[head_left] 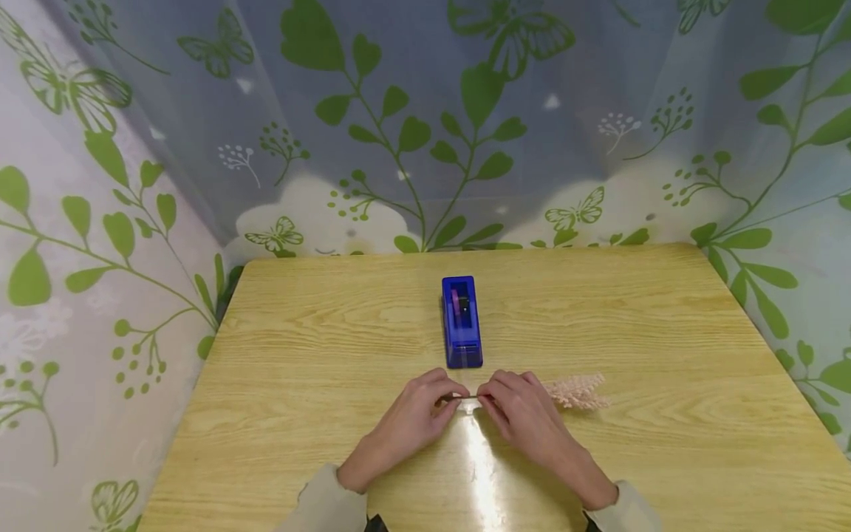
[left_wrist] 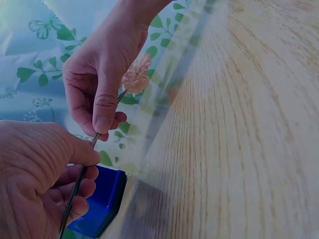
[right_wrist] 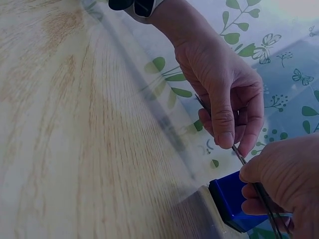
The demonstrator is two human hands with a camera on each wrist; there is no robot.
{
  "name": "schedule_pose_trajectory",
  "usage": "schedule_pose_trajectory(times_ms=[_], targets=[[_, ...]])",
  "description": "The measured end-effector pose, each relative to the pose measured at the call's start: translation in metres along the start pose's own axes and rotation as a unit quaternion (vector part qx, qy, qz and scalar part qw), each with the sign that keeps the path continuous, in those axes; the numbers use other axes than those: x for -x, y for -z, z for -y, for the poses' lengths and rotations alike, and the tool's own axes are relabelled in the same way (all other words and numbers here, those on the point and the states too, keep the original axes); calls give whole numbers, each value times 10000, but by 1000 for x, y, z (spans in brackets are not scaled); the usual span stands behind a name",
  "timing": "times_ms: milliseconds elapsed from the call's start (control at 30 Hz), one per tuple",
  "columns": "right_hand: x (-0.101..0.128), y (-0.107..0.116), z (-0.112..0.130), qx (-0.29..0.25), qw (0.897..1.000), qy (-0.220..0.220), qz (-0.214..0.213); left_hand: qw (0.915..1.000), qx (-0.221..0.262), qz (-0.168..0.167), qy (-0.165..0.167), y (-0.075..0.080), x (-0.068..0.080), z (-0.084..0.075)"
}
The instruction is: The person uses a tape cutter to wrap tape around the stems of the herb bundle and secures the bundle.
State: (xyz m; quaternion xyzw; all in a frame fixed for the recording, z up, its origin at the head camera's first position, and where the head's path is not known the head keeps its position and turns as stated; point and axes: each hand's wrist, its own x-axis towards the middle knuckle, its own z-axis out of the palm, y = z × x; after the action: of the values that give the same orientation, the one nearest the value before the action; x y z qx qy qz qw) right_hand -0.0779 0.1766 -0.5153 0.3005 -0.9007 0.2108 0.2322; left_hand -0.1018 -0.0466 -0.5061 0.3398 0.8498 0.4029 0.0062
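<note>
My left hand [head_left: 420, 408] and right hand [head_left: 525, 414] both pinch the thin stem [head_left: 470, 397]; bending too hard between them could kink or snap it.

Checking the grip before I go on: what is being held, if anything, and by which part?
A pink flower sprig, by its thin stem: the right hand pinches nearer the flower head, the left hand farther down.

wood-grain table [head_left: 306, 436]; leaf-and-butterfly-print hangings [head_left: 425, 89] behind and alongside; bright glare [head_left: 480, 465] on wood
</note>
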Motion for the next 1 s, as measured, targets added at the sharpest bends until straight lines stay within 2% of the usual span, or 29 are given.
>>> schedule_pose_trajectory(times_ms=[300,733,1000], targets=[[0,0,0,-25,10000,-61,34,9999,69,-87,-53,-1,0,1],[1,0,2,-534,9981,-238,178,9997,187,-120,29,-1,0,0],[0,5,4,-507,9953,-449,685,9992,327,-217,-11,-2,0,1]])
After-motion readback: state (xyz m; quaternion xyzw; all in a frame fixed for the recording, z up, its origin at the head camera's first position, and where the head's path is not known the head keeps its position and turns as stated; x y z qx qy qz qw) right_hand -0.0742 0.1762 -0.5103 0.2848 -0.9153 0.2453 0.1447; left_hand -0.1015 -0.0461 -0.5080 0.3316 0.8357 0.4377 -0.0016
